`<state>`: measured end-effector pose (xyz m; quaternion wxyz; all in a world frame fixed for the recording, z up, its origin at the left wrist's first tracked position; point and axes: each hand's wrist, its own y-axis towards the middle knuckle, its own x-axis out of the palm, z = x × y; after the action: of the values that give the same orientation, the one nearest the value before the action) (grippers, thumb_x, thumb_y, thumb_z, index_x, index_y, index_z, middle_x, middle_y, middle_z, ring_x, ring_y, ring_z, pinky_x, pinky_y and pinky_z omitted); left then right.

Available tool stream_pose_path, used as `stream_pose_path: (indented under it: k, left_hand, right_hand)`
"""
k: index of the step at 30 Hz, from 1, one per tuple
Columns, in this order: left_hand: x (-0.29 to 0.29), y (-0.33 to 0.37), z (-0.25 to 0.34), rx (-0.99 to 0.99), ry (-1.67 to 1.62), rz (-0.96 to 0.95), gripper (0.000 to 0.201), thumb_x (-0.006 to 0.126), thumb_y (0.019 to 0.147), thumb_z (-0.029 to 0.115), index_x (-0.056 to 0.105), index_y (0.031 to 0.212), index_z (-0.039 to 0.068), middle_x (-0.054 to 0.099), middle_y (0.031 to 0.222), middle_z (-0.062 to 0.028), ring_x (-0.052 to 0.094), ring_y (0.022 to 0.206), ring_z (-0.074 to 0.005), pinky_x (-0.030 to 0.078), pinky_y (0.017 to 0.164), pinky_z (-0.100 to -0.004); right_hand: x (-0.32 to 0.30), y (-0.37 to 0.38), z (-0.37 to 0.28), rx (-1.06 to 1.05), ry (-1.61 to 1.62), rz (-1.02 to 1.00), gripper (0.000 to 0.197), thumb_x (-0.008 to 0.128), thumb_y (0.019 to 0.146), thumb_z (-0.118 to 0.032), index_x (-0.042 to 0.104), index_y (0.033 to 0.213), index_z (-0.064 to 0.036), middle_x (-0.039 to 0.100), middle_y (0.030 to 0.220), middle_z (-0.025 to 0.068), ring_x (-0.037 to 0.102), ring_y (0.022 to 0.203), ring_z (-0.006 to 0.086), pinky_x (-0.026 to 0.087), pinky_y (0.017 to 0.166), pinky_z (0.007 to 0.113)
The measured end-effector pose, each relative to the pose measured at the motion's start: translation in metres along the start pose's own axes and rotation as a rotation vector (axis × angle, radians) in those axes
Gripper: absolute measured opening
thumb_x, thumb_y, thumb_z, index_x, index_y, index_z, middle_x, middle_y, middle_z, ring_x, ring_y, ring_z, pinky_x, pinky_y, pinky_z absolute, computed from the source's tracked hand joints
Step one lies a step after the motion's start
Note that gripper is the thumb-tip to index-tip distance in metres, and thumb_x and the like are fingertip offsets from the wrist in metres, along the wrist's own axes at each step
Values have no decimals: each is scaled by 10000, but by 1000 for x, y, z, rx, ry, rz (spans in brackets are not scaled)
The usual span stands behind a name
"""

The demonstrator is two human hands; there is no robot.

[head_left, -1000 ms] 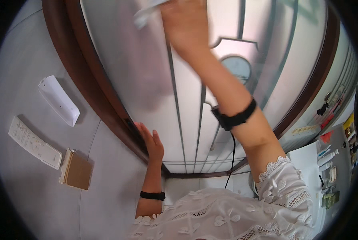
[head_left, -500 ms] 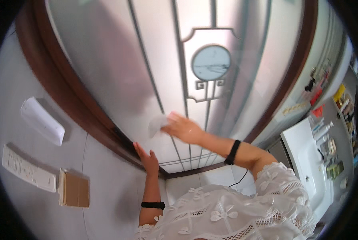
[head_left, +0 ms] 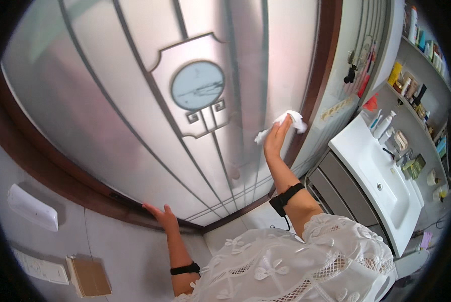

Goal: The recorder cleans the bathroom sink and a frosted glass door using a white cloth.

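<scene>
Head view: small white cloth [head_left: 286,125], crumpled and bunched, pressed flat against frosted glass door [head_left: 135,126] near its brown frame [head_left: 322,75] by right hand [head_left: 275,141], fingers grasping it. Left hand [head_left: 160,217] spread, empty, resting on lower frame edge. White sink [head_left: 381,181] at right.

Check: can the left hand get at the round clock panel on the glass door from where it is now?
Probably yes. The left hand rests on the brown door frame low down; bare frosted glass lies between it and the round clock panel, nothing blocking, though it looks a long stretch.
</scene>
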<state>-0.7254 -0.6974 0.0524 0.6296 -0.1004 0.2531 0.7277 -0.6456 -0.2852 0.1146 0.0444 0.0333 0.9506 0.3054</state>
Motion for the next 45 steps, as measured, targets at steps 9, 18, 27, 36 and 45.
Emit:
stream_pose_path:
  k: [9, 18, 27, 36, 45]
  left_hand:
    - [-1, -1, -6, 6, 10, 11, 789, 482, 815, 71, -33, 1403, -40, -80, 1487, -192, -51, 1386, -274, -14, 1114, -354]
    - [-9, 0, -6, -5, 6, -32, 788, 497, 835, 80, -36, 1403, -39, -67, 1491, -180, -50, 1385, -274, -12, 1114, -352]
    - [-16, -4, -11, -1, -281, -76, 753, 378, 767, -53, 36, 1431, 41, -5, 1505, -129, 30, 1389, -266, 119, 1108, -406]
    - [-30, -10, -8, -76, -472, -52, 728, 353, 713, -86, 182, 1408, 45, 208, 1454, -122, 199, 1359, -251, 168, 1095, -403]
    - [-55, -25, -21, -95, -537, -73, 683, 341, 729, -93, 216, 1391, 21, 229, 1452, -114, 239, 1348, -239, 207, 1082, -393]
  right_hand:
    - [-26, 191, -138, -712, 88, 87, 442, 380, 919, -129, 334, 1346, -25, 271, 1401, 249, 248, 1305, 395, 193, 1075, 437]
    - [-14, -13, 69, -20, -5, -141, 544, 353, 944, -208, 177, 1371, 80, 134, 1431, 289, 77, 1346, 410, 53, 1101, 449]
    - [13, 3, -157, -543, 140, -97, 515, 379, 903, -208, 295, 1355, 24, 191, 1434, 249, 135, 1339, 390, 85, 1094, 428]
    - [54, -213, -52, -1306, 235, -1206, 376, 537, 831, -143, 518, 1205, -109, 525, 1209, 80, 507, 1089, 228, 403, 946, 374]
    - [52, -70, -227, -1307, 287, -265, 440, 604, 659, -89, 614, 1094, -152, 558, 860, 63, 522, 761, 265, 455, 805, 436]
